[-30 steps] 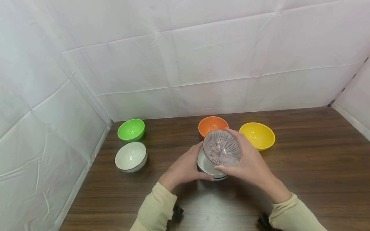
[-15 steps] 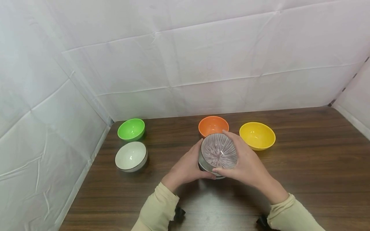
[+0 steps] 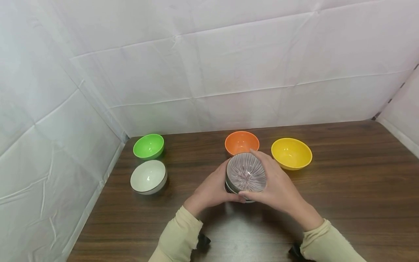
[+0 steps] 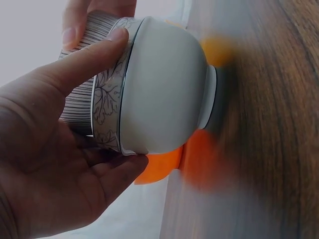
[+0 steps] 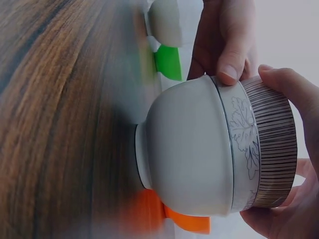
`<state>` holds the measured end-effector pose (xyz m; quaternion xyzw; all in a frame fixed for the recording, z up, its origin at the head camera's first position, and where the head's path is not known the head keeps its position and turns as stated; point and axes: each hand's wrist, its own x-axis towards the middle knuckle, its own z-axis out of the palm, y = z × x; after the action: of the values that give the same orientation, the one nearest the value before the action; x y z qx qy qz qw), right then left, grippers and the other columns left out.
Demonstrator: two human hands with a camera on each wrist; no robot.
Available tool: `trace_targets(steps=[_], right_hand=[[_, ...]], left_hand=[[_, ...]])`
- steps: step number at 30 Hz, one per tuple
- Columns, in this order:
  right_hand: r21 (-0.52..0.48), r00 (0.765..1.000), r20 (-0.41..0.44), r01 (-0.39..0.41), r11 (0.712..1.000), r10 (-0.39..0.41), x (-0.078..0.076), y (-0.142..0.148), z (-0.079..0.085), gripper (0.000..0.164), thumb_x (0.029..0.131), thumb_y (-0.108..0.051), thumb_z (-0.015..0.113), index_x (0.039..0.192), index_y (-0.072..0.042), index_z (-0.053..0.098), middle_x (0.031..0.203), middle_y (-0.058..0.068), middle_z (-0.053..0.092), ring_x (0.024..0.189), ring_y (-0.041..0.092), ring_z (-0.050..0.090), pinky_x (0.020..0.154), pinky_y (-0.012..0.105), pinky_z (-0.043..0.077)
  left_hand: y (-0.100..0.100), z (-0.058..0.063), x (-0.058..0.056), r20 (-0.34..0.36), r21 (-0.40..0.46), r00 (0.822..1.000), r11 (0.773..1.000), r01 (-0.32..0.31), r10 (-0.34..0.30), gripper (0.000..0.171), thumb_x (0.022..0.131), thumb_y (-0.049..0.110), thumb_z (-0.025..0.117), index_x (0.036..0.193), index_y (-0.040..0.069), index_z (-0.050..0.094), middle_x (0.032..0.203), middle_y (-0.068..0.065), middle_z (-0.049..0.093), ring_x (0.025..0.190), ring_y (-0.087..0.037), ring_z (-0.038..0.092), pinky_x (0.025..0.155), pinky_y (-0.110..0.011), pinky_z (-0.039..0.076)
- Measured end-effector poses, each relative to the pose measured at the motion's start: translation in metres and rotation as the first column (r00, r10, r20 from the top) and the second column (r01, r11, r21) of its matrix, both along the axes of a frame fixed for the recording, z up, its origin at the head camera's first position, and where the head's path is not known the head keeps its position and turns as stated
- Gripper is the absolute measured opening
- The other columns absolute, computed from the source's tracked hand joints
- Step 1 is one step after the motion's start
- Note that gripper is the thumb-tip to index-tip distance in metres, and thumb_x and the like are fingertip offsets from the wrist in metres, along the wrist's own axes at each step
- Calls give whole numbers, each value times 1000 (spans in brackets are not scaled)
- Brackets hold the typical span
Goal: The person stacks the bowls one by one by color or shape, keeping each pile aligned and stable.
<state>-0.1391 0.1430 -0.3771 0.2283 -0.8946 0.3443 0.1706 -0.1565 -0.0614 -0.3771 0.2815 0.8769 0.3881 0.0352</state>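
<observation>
Brown tabletop (image 3: 353, 182) bears stacked bowls (image 5: 214, 144), left fingers (image 4: 124, 174) and right fingers (image 5: 289, 83) curled round them.

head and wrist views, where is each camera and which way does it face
Head: on the head, facing forward and down at the table; left hand, right hand and sleeves show.
Left wrist: on the left wrist, facing the bowl stack from its left, table at picture right; left hand large, right hand's fingers at top.
Right wrist: on the right wrist, facing the stack from its right, table at picture left; right hand at right, left hand at top.
Shared by both wrist views: stack and orange bowl.
</observation>
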Motion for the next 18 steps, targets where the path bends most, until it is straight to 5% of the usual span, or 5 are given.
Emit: trace_targets(steps=[18], right_hand=[[-5,999,31,-5,1000,5,1,-4,-4,113,57,-64,79,149,-20,29,143,12,42,122,31,41,96,61,43]], left_hand=[[-11,7,-3,82,4,995,998,63,-63,95,73,24,82,148,4,27,145,-13,44,128,-20,44,110,-45,38]])
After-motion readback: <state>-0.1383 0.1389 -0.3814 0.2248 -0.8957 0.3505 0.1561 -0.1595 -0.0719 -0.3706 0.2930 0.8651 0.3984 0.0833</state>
